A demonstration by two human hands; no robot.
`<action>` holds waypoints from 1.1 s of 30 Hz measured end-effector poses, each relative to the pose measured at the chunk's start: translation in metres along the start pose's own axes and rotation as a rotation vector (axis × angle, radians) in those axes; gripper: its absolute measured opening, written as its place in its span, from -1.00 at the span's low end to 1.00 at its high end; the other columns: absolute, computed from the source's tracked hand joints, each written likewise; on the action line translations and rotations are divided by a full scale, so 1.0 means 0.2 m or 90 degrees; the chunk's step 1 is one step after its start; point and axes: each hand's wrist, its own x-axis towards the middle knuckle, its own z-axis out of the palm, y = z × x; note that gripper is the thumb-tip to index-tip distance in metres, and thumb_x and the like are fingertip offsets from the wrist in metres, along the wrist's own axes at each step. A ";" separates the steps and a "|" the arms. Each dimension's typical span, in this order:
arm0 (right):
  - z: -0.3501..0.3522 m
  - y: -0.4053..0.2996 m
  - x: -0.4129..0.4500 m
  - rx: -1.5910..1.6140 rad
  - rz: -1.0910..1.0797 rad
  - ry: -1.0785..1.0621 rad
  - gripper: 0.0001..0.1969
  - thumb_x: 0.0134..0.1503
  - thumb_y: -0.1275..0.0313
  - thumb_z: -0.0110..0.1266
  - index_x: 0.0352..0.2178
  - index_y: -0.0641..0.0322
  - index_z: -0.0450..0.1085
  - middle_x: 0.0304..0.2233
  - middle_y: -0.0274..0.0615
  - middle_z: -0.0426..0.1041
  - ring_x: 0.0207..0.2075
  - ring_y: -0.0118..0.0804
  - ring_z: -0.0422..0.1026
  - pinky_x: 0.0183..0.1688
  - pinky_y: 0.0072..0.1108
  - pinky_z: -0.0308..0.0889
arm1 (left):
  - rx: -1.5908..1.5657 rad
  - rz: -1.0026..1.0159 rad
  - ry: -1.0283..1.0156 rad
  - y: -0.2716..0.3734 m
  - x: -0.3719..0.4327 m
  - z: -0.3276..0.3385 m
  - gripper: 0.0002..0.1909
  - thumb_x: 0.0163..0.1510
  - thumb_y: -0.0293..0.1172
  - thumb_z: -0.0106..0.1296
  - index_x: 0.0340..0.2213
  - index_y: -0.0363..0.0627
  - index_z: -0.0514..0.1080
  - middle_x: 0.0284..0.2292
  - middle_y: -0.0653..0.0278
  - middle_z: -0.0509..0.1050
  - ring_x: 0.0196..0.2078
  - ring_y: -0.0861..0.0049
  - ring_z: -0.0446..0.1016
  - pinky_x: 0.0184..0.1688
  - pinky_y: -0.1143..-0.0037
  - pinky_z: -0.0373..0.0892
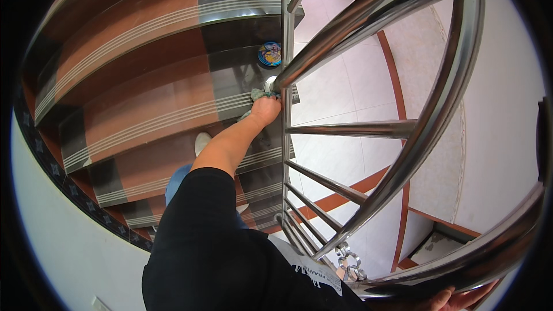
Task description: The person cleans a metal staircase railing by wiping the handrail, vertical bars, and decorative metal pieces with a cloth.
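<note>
My left hand grips a greenish cloth by the edge of a stair tread, close to the steel baluster post. The cloth lies near the shiny round base collar of the railing, and part of it is hidden under my fingers. At the bottom right, my right hand is wrapped over the thick stainless steel handrail, only partly in the picture. A round blue container with a multicoloured top sits on the tread just beyond the cloth, partly behind the post.
Curved stairs of brown and black tiles with striped nosings fill the left. Steel crossbars and a curved top rail stand between me and the pale tiled floor below. My shoe rests on a step. A white wall borders the stairs.
</note>
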 end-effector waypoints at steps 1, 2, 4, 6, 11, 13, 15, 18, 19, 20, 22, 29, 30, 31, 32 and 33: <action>0.00 0.00 0.00 -0.003 0.002 -0.002 -0.34 -0.08 0.34 -0.06 0.05 0.11 -0.14 0.03 0.00 -0.02 0.05 -0.14 -0.01 0.05 -0.41 -0.07 | -0.058 -0.033 -0.067 0.01 0.03 -0.03 -0.86 -0.16 -0.47 -0.20 -0.56 -0.23 0.36 -0.50 0.10 0.40 -0.49 0.26 0.41 -0.47 0.36 0.34; 0.01 0.00 0.01 -0.008 0.001 0.002 -0.34 -0.08 0.34 -0.07 0.05 0.11 -0.14 0.03 0.00 -0.02 0.05 -0.14 0.00 0.05 -0.41 -0.07 | -0.117 -0.065 -0.135 0.02 0.05 -0.04 -0.85 -0.16 -0.46 -0.19 -0.55 -0.25 0.36 -0.48 0.06 0.41 -0.46 0.27 0.41 -0.43 0.36 0.34; 0.01 0.00 0.02 -0.006 0.003 0.001 -0.35 -0.08 0.34 -0.07 0.05 0.11 -0.14 0.02 -0.01 -0.01 0.05 -0.14 0.00 0.05 -0.41 -0.06 | -0.250 -0.080 -0.143 -0.04 0.07 0.01 -0.85 -0.16 -0.46 -0.17 -0.53 -0.26 0.36 -0.48 0.02 0.40 -0.43 0.30 0.40 -0.39 0.39 0.32; 0.02 -0.01 0.02 -0.006 0.003 0.000 -0.36 -0.07 0.33 -0.08 0.05 0.11 -0.14 0.02 -0.01 -0.01 0.04 -0.14 0.00 0.04 -0.41 -0.06 | -0.554 -0.140 -0.166 -0.09 0.10 0.09 -0.84 -0.12 -0.46 -0.15 -0.46 -0.25 0.36 -0.46 0.06 0.41 -0.40 0.39 0.39 -0.31 0.47 0.27; 0.02 -0.02 0.00 -0.014 -0.004 0.002 -0.37 -0.07 0.32 -0.10 0.05 0.10 -0.13 0.02 -0.02 0.01 0.04 -0.15 0.01 0.04 -0.41 -0.06 | -1.268 -0.414 -0.205 -0.03 0.12 0.26 -0.81 -0.01 -0.42 -0.26 -0.39 -0.17 0.34 -0.46 0.27 0.38 -0.46 0.50 0.33 -0.37 0.51 0.26; 0.02 -0.02 -0.01 -0.022 -0.008 0.007 -0.37 -0.06 0.32 -0.10 0.05 0.10 -0.13 0.01 -0.02 0.01 0.04 -0.16 0.02 0.04 -0.41 -0.06 | -1.369 -0.585 -0.153 0.01 0.16 0.26 -0.81 0.02 -0.41 -0.29 -0.44 -0.17 0.33 -0.53 0.30 0.38 -0.49 0.49 0.37 -0.39 0.46 0.33; 0.01 -0.02 -0.02 -0.026 -0.012 0.006 -0.38 -0.06 0.31 -0.11 0.05 0.10 -0.12 0.01 -0.02 0.02 0.04 -0.16 0.02 0.04 -0.41 -0.06 | -1.296 -0.597 -0.157 0.04 0.16 0.24 -0.77 0.03 -0.34 -0.30 -0.47 -0.17 0.33 -0.54 0.27 0.37 -0.52 0.46 0.36 -0.45 0.44 0.34; -0.02 -0.01 -0.04 -0.048 -0.020 0.012 -0.39 -0.05 0.31 -0.12 0.05 0.10 -0.12 0.01 -0.03 0.03 0.04 -0.16 0.03 0.04 -0.41 -0.05 | -1.068 -0.635 -0.099 0.15 0.13 0.19 -0.79 0.01 -0.35 -0.28 -0.49 -0.14 0.35 -0.51 0.22 0.37 -0.50 0.40 0.36 -0.44 0.37 0.31; -0.03 -0.02 -0.04 -0.042 -0.030 0.012 -0.39 -0.05 0.30 -0.12 0.05 0.10 -0.12 0.01 -0.03 0.03 0.03 -0.17 0.03 0.04 -0.41 -0.05 | -1.060 -0.634 -0.086 0.09 0.08 0.24 -0.79 0.01 -0.35 -0.28 -0.49 -0.14 0.35 -0.51 0.22 0.37 -0.50 0.40 0.36 -0.44 0.37 0.31; -0.04 -0.05 -0.04 0.039 -0.005 -0.008 -0.39 -0.06 0.35 -0.11 0.04 0.16 -0.11 0.02 -0.03 0.02 0.03 -0.17 0.03 0.03 -0.46 -0.04 | -0.823 -0.577 -0.122 -0.05 0.00 0.36 -0.78 0.02 -0.36 -0.32 -0.45 -0.12 0.34 -0.50 0.21 0.37 -0.48 0.40 0.36 -0.44 0.36 0.30; -0.04 -0.05 -0.02 0.061 0.021 0.003 -0.36 -0.11 0.37 -0.09 0.04 0.15 -0.11 0.01 -0.03 0.02 0.00 -0.15 0.08 0.00 -0.46 0.02 | -0.583 -0.495 -0.172 -0.15 -0.09 0.45 -0.77 0.03 -0.38 -0.36 -0.41 -0.10 0.33 -0.48 0.21 0.37 -0.46 0.39 0.36 -0.43 0.35 0.29; -0.13 0.05 -0.12 -0.196 -0.326 -0.105 -0.50 -0.07 0.32 -0.05 -0.07 0.17 0.04 -0.01 -0.01 0.00 0.01 -0.04 0.07 -0.01 -0.35 0.06 | -1.215 -0.724 0.102 0.12 -0.28 -0.11 -0.68 0.00 -0.60 -0.41 -0.19 -0.12 0.20 -0.47 0.20 0.40 -0.53 0.44 0.40 -0.53 0.45 0.35; -0.11 0.02 -0.19 -0.038 -0.317 -0.225 -0.52 -0.12 0.35 0.00 -0.13 0.20 0.09 -0.04 0.02 0.05 -0.01 -0.02 0.09 -0.03 -0.32 0.06 | -1.179 -0.717 0.082 0.23 -0.31 -0.32 -0.66 -0.02 -0.62 -0.38 -0.17 -0.13 0.20 -0.43 0.20 0.40 -0.49 0.45 0.40 -0.49 0.46 0.36; 0.01 -0.06 -0.26 0.070 -0.282 -0.265 -0.55 -0.16 0.41 0.02 -0.18 0.24 0.12 -0.06 0.05 0.08 -0.04 -0.01 0.12 -0.05 -0.34 0.07 | -1.148 -0.703 0.057 0.34 -0.32 -0.47 -0.64 -0.04 -0.64 -0.35 -0.15 -0.14 0.19 -0.40 0.20 0.39 -0.45 0.46 0.41 -0.45 0.47 0.37; 0.18 -0.14 -0.35 0.222 -0.254 -0.312 -0.57 -0.21 0.47 0.05 -0.23 0.29 0.15 -0.09 0.08 0.11 -0.07 0.00 0.15 -0.07 -0.37 0.08 | -1.191 -0.654 0.072 0.28 -0.39 -0.55 -0.62 -0.06 -0.64 -0.33 -0.14 -0.15 0.18 -0.36 0.20 0.38 -0.41 0.45 0.41 -0.40 0.47 0.37; 0.43 -0.15 -0.45 0.261 -0.155 -0.385 -0.54 -0.21 0.51 0.01 -0.19 0.31 0.14 -0.07 0.11 0.08 -0.06 0.02 0.13 -0.05 -0.40 0.07 | -1.235 -0.597 0.070 0.25 -0.44 -0.59 -0.59 -0.07 -0.65 -0.32 -0.12 -0.16 0.16 -0.33 0.20 0.38 -0.37 0.45 0.40 -0.35 0.48 0.36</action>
